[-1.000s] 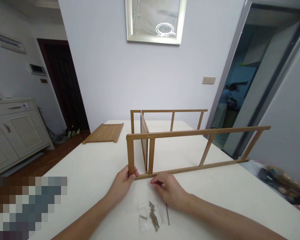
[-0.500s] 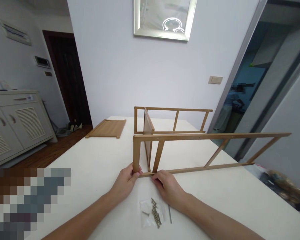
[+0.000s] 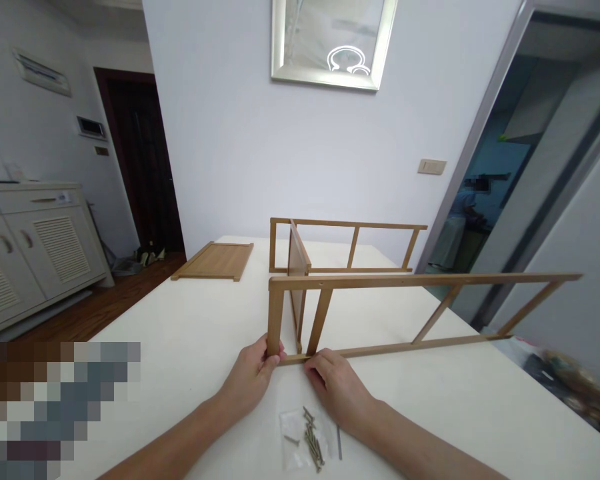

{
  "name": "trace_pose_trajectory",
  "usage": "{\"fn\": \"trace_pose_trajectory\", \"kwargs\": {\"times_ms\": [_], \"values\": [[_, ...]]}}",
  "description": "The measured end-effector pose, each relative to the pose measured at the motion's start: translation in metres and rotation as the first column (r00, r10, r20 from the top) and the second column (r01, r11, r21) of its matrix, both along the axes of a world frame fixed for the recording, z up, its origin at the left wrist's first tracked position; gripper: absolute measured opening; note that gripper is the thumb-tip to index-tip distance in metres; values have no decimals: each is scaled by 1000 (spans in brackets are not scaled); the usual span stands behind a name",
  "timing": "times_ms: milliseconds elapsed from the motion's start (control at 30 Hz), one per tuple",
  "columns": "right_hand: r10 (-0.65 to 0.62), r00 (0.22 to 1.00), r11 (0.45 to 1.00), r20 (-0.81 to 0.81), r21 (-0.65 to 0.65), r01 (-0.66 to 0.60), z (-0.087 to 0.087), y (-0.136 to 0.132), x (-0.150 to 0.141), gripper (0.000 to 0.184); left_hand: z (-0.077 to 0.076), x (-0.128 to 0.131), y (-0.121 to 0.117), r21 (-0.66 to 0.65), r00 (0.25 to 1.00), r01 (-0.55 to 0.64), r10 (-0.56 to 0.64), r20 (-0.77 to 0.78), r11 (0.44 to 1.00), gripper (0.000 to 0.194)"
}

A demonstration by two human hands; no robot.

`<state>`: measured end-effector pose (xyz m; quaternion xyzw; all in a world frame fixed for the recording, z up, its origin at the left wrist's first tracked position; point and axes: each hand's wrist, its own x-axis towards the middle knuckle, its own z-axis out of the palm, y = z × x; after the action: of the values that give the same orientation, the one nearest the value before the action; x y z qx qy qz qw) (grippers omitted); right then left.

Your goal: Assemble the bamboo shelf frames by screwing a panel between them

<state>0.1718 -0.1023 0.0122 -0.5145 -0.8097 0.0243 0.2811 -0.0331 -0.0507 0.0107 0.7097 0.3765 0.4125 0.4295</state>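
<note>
A ladder-like wooden side frame (image 3: 390, 282) stands on its long edge in front of me. My left hand (image 3: 254, 377) is wrapped round its lower near-left corner, thumb in front. My right hand (image 3: 341, 387) has curled fingers pinched against the bottom rail, by the second crosspiece; whatever is between the fingertips is hidden. Behind this frame a wooden shelf panel (image 3: 299, 257) stands upright, reaching back to a second side frame (image 3: 350, 223). Close to my right wrist are several screws (image 3: 312, 445) on a clear plastic bag (image 3: 293, 457), with a thin metal rod (image 3: 339, 443) beside them.
Another wooden panel (image 3: 215, 260) lies flat at the far left of the white table (image 3: 190, 373). A wall (image 3: 330, 153) with a framed picture rises behind the table. A person (image 3: 455, 220) stands beyond the doorway on the right.
The whole view has shifted slightly, so things appear a little lower. Both hands keep their places on the near frame.
</note>
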Motion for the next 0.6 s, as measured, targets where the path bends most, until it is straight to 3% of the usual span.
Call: {"fn": "trace_pose_trajectory", "kwargs": {"times_ms": [267, 600], "values": [[-128, 976, 991, 179, 58, 119, -3, 3, -4, 17, 4, -4, -6, 64, 996, 31, -25, -86, 998, 12], [-193, 953, 981, 233, 17, 194, 0, 1, -5, 16, 0, -7, -6, 27, 995, 36, -33, -94, 999, 12]]}}
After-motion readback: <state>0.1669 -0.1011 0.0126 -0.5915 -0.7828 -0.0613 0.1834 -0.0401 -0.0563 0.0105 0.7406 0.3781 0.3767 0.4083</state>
